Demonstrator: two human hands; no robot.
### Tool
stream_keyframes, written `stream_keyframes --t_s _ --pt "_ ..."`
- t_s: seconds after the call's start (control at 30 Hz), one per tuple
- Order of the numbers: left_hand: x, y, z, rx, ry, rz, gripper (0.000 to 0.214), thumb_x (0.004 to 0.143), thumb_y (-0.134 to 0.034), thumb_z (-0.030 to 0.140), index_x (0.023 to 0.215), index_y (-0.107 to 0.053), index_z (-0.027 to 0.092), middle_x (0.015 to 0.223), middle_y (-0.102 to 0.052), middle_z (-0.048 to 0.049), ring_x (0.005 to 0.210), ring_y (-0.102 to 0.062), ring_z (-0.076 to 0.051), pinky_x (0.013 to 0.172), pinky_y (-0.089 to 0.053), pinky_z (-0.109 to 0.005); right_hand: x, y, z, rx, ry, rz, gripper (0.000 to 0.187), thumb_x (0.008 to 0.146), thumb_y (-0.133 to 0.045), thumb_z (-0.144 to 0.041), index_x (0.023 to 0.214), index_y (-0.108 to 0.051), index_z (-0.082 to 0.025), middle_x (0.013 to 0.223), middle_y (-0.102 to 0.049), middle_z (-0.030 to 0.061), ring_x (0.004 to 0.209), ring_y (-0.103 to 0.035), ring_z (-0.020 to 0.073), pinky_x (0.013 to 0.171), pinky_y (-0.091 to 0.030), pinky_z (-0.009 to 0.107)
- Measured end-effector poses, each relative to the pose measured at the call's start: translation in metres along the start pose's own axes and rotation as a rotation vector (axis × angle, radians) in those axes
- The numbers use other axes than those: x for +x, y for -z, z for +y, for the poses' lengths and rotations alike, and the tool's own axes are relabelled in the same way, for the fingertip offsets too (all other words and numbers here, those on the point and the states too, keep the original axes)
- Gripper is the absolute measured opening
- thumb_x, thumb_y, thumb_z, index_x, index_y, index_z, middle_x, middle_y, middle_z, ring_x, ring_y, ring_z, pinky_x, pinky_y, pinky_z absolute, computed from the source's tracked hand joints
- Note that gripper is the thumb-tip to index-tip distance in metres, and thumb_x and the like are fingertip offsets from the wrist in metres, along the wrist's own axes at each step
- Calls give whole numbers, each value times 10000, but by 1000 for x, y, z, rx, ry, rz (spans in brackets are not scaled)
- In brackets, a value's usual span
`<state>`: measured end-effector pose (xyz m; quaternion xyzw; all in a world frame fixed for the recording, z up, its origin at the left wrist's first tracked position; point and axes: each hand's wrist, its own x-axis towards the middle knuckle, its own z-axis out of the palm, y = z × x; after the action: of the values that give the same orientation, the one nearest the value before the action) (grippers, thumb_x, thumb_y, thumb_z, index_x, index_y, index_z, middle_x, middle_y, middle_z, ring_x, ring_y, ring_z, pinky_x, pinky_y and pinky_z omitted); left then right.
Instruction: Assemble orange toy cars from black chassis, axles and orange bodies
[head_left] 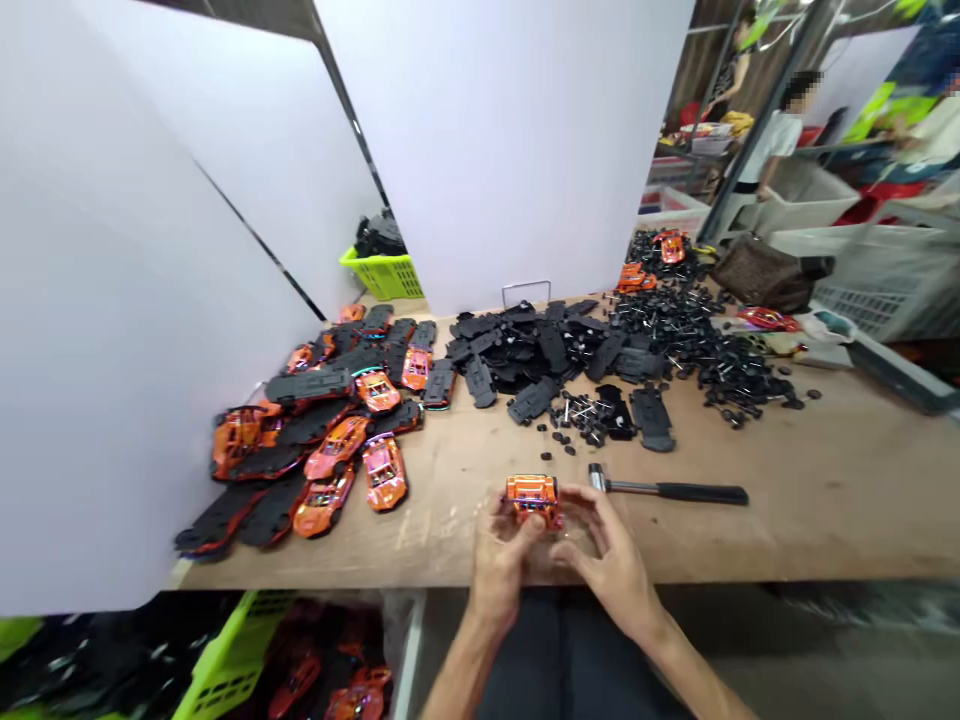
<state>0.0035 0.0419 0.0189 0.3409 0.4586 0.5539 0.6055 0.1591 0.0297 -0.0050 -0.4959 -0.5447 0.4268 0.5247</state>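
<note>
My left hand [501, 560] is closed on an orange toy car [531, 492], thumb across its near side, just above the table's front edge. Close by on the car's right, my right hand [611, 560] has thumb and fingers apart and curved. Its fingertips reach the car's side; whether they touch it I cannot tell. A hammer [675, 491] with a black handle lies to the right of my hands. Beyond the car are loose wheels and axles [589, 415] and a black car base [652, 418].
Orange toy cars [341, 448] with black undersides cover the table's left. Black bases [525, 345] are heaped at the back, wheel-and-axle sets [720, 360] at the right. White panels [510, 150] stand behind. A green crate [225, 660] sits below left. People [780, 130] are in the background.
</note>
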Motion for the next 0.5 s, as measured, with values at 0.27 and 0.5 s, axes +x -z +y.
stream_keyframes --t_s 0.27,0.5 --pt "3 27 10 356 -72 -130 301 836 -802 428 942 -670 180 860 -675 -16 797 -620 -163 732 -479 -253 21 13 -20 -398 378 -241 230 995 -583 -171 1199 -664 -241 1099 -733 74 1016 -721 226 899 -604 325" --pt "-2 31 10 605 -137 -209 258 979 -612 424 953 -710 187 901 -714 -46 853 -646 -197 786 -480 -289 17 15 -11 -374 187 -220 169 901 -761 -214 1056 -699 -240 999 -739 41 900 -708 213 800 -574 300"
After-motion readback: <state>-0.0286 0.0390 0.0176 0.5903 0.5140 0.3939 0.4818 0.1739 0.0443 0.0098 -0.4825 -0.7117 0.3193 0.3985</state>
